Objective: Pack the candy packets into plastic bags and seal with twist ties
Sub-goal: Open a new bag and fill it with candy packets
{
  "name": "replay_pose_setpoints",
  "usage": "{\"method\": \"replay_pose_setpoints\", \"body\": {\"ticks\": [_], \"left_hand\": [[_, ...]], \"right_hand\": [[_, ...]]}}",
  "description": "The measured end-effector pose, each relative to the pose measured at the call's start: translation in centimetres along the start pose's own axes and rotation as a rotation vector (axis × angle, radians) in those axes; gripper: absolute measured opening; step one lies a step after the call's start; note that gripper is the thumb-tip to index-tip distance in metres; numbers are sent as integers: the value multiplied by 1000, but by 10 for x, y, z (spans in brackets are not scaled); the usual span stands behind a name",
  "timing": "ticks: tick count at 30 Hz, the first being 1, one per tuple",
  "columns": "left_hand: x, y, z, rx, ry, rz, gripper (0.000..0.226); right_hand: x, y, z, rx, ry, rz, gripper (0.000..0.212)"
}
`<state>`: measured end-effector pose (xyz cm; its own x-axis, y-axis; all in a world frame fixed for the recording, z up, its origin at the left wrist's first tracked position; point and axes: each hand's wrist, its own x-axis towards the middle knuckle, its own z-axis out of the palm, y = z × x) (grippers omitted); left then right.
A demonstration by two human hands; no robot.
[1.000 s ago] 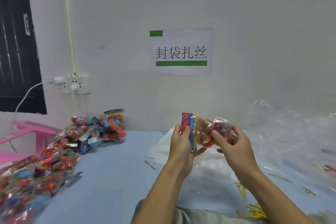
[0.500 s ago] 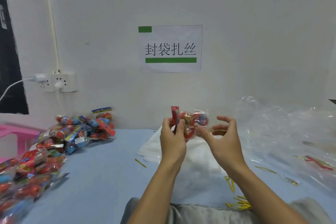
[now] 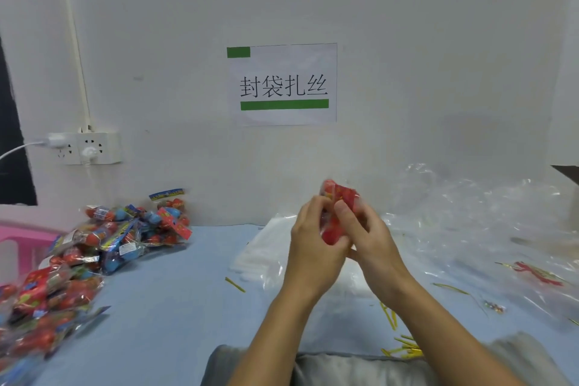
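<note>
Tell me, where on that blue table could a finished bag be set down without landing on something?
The bare blue table between the candy packet pile on the left and the left hand is free, apart from one stray twist tie. The right side is crowded with clear plastic bags and scattered ties.

Both forearms reach forward and meet in front of the chest; the left hand (image 3: 313,243) and right hand (image 3: 371,236) touch each other, fingers curled, the grip closed on a red candy packet (image 3: 336,197).
</note>
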<state>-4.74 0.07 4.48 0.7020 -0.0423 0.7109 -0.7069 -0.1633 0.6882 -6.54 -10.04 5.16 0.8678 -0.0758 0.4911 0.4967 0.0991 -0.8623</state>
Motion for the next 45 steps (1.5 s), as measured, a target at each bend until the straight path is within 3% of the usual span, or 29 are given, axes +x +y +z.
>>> {"method": "replay_pose_setpoints", "body": {"ticks": [3, 7, 10, 13, 14, 16, 18, 21, 24, 31, 36, 40, 45], "left_hand": [[-6, 4, 1, 29, -186, 35, 44], [-6, 9, -6, -129, -196, -34, 23], [-3, 13, -7, -115, -109, -68, 22], [1, 13, -8, -64, 51, -61, 16], [1, 12, -9, -60, 93, -58, 12], [3, 8, -13, -54, 183, -80, 7], [5, 6, -18, -75, 245, -163, 21], [8, 8, -24, -310, 46, -379, 47], [5, 10, -20, -396, -121, -435, 40], [1, 7, -13, -299, -76, -328, 54], [4, 3, -11, -128, 123, -227, 34], [3, 4, -13, -137, 65, -253, 27], [4, 9, -16, -199, -34, -381, 49]], "right_hand": [[4, -1, -5, 51, 115, 5, 53], [9, 1, -11, 123, 184, 60, 58], [10, -1, -16, 125, 189, 82, 58], [10, -3, -22, 62, 137, 102, 19], [9, -5, -24, 60, 121, 121, 16], [7, -9, -26, 96, 62, 167, 23], [5, -14, -26, 135, -22, 207, 36], [0, -17, -20, 139, -164, 265, 35], [-3, -17, -19, 124, -225, 303, 23], [-5, -20, -18, 8, -246, 314, 41], [-3, -18, -9, -31, -120, 207, 38], [-4, -15, -6, -171, -99, 173, 39], [-4, -13, -6, -182, -28, 174, 29]]}}
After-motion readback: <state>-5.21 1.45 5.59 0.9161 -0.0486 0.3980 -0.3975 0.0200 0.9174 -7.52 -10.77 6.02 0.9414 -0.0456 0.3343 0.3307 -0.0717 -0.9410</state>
